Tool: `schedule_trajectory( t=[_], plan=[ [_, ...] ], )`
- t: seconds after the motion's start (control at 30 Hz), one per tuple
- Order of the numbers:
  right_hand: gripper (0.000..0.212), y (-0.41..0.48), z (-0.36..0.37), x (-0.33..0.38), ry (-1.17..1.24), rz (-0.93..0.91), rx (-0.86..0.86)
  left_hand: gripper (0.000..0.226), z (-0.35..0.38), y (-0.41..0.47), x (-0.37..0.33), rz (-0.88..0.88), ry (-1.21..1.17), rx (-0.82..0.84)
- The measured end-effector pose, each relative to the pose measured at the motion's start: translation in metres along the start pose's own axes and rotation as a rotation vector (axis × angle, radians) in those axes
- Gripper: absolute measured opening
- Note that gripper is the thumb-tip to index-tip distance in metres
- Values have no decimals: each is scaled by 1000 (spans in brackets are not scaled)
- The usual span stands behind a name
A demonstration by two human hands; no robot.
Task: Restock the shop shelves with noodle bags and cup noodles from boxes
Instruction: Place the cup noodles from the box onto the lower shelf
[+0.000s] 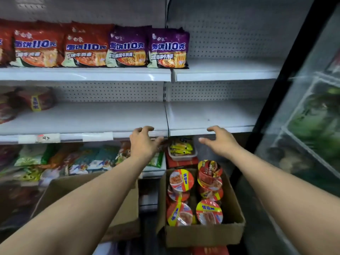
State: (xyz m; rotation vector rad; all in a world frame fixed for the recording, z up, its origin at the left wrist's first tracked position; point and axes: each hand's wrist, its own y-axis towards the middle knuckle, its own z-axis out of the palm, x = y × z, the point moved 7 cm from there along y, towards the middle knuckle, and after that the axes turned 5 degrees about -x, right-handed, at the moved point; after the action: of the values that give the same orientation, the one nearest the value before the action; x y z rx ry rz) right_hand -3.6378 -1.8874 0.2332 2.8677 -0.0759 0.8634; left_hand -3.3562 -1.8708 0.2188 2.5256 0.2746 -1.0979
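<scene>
The cups [181, 179] are in an open cardboard box [202, 234] low down, right of centre, between the two forearms. They are round and sealed with shiny film. The lids are red and orange, with a yellow band and a picture of noodles. Some cups lie tilted on others, so the lids face different ways. A second box [130, 218] stands just left of it; the left arm hides most of its inside.

On the top shelf [92, 74] the red bags [36, 48] stand upright in a row at the left, and two purple bags [168, 50] stand at the right end, side by side. Each bag has large blue and white print and a bowl picture below it; the small print is blurred.

The left hand [142, 142] is at the front edge of the middle shelf [82, 116], with fingers loosely curved and a little apart, holding nothing. The right hand [219, 140] is at the same edge further right, also loosely curved with the thumb apart, and holds nothing. I cannot tell if the fingertips touch the edge.

Under this shelf, between the hands, a small tray [182, 158] holds yellow packets.
</scene>
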Motion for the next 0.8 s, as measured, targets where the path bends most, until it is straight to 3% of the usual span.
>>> schedule_trajectory(
  t=[0.33,0.8],
  plan=[
    [66,-24,47,-87,63,190,100,53,97,-42,51,-134,59,182],
    [31,6,212,-142,287,503,310,46,223,-62,169,-436,-3,507]
  ],
)
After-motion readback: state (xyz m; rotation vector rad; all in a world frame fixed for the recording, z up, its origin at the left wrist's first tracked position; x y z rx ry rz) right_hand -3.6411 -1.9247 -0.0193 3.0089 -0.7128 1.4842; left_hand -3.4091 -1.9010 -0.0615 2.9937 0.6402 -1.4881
